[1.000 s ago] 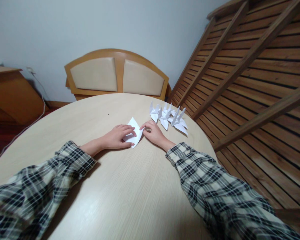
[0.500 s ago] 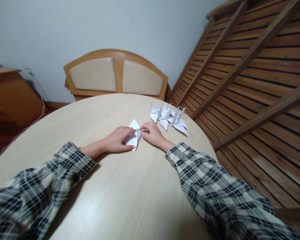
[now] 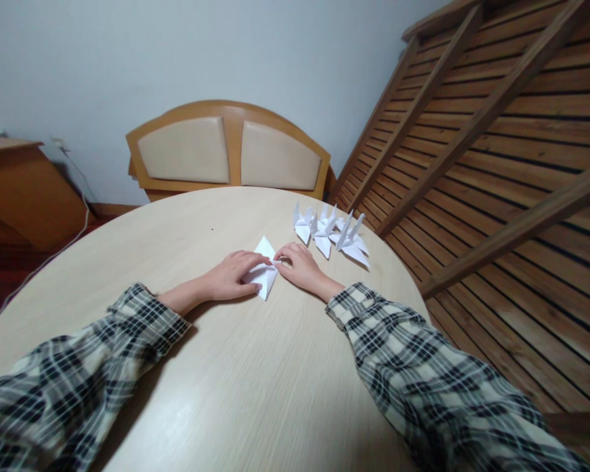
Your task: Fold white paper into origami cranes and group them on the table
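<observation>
In the middle of the head view, on a round pale wood-grain desk (image 3: 255, 373), lies a small sheet of white origami paper (image 3: 269, 280), folded into a diamond with one point toward the far edge and one toward the person. The left hand (image 3: 231, 275) comes in from the left and rests over the paper's left part, its fingers bent and parted from the thumb: the index finger reaches across the middle of the sheet, while the thumb lies near the lower point. The right hand (image 3: 302, 265) is at the paper's right corner, its thumb and index finger closed together in a pinch on a narrow folded bit there. The two hands' fingertips nearly meet.

Just beyond the right hand, toward the desk's far right edge, a cluster of white paper cranes (image 3: 323, 241) stands close together with pointed tips up; some overlap, so their exact number is hard to tell. A small dark speck (image 3: 212, 229) sits on the desk farther left. Both arms wear black-and-cream plaid sleeves (image 3: 413, 354). Behind the desk is a wooden headboard (image 3: 235, 154) with two cream panels, and at right a slatted wooden frame (image 3: 501, 157) leans at a slant.
</observation>
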A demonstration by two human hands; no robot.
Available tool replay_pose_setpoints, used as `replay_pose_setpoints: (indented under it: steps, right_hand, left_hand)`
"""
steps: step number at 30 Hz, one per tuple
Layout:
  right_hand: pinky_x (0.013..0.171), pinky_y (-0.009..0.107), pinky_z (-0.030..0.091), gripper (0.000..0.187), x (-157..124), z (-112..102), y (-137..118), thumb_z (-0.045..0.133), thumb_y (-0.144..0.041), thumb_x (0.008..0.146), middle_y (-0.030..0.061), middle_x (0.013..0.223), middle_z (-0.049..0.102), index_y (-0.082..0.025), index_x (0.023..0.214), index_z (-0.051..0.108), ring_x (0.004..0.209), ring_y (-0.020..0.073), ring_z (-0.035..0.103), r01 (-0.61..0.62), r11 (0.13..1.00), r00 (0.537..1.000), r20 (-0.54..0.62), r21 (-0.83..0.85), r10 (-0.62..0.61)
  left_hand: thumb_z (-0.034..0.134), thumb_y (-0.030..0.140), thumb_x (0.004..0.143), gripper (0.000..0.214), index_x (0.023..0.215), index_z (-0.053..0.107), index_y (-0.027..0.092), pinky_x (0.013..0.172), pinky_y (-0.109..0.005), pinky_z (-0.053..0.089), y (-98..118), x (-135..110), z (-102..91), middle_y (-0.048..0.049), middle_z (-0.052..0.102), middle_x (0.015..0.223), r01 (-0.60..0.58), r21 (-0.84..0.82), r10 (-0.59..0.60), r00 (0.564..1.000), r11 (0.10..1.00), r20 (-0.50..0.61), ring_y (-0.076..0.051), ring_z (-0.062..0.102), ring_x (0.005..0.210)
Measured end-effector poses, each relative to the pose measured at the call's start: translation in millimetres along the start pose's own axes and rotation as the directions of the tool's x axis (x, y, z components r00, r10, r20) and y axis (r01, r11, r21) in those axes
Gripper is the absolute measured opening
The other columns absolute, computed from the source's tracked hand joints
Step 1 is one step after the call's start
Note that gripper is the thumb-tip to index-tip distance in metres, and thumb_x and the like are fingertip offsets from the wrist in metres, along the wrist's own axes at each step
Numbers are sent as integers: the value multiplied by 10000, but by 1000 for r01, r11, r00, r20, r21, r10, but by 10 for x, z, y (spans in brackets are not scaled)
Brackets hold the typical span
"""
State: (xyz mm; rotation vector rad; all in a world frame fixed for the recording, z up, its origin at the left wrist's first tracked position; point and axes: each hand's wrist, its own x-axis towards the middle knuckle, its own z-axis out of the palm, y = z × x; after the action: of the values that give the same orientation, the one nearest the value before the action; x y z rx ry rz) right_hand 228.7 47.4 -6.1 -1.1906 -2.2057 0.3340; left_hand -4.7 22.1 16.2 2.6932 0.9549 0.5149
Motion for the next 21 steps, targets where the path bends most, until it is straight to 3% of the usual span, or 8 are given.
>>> replay_pose_setpoints:
  steps: [8,12,21]
  right_hand:
    - [990,410,392,93,-7,-12,-1,626,-239,883,55,1043,632,-233,956,682,1063,226,539,-1,1000,1000,18,2,1]
    - [1002,419,384,91,-6,-9,-3,631,-234,880,54,1045,628,-237,958,677,1064,227,536,3,1000,1000,20,6,-3]
    - [996,407,391,82,-6,-27,-34,649,-249,887,54,1038,622,-229,960,681,1051,219,548,4,1000,1000,20,-11,-3]
  left_hand:
    - [566,444,912,395,1238,586,222,1097,-548,367,-4,2,23,-127,610,1360,-22,34,22,1000,999,4,-338,514,1291]
    - [469,442,989,327,1197,598,226,1093,-527,380,12,7,39,-114,625,1348,1,50,0,1000,999,-24,-304,528,1284]
    - [565,577,920,458,1187,593,206,1061,-520,409,34,11,68,-133,635,1314,32,94,-28,999,995,-46,-315,560,1232]
